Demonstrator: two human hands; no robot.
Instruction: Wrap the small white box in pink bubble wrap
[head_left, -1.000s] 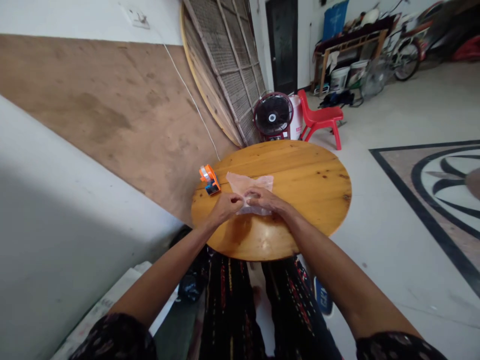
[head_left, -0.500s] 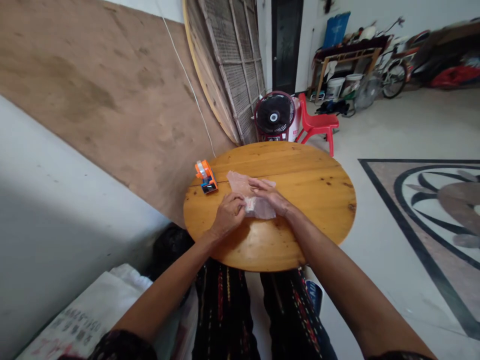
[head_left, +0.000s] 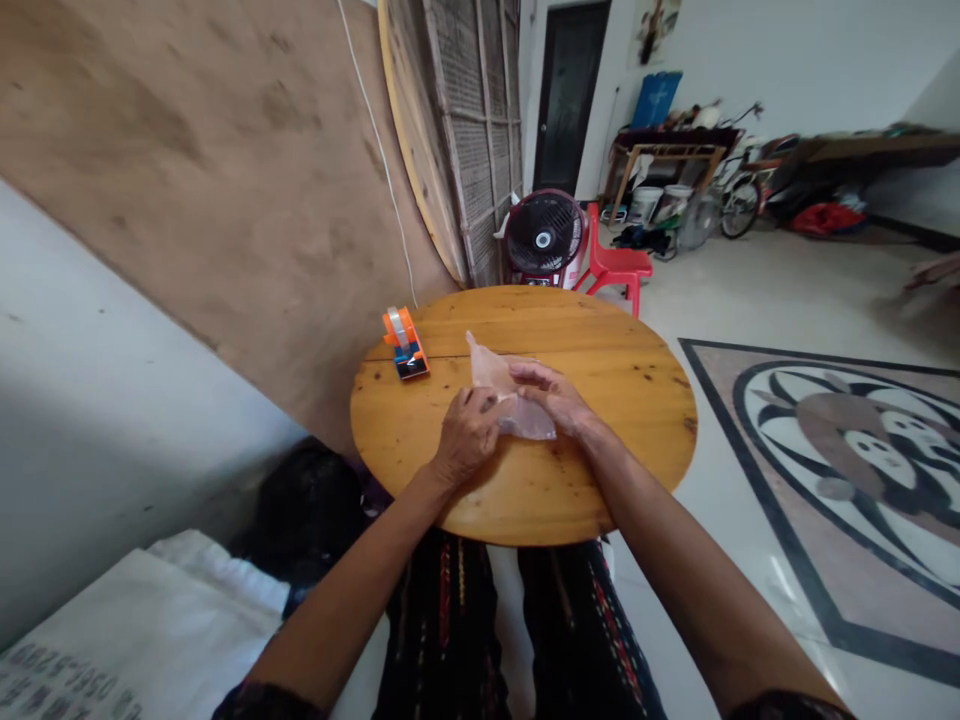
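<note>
On the round wooden table (head_left: 585,490) lies a sheet of thin, translucent pinkish plastic wrap (head_left: 529,420), creased and partly folded, with one pointed corner standing out toward the far side. My left hand (head_left: 466,432) presses its curled fingers and thumb onto the near left part of the wrap. From the right, my right hand (head_left: 553,395) holds the wrap with bent fingers, its thumb near the left fingertips. Whatever lies under the folded wrap is hidden. An orange and blue tape dispenser (head_left: 405,342) with a roll of clear tape stands at the table's far left.
Brown board (head_left: 225,170) leans along the left wall. Behind the table stand a black fan (head_left: 544,238) and a red plastic chair (head_left: 619,262). A white sack (head_left: 142,620) and a black bag (head_left: 307,505) lie at lower left.
The wrap has been folded over the small white packet, which no longer shows. My right hand's fingers have gone from nearly flat to bent. The view has shifted slightly to the right.
</note>
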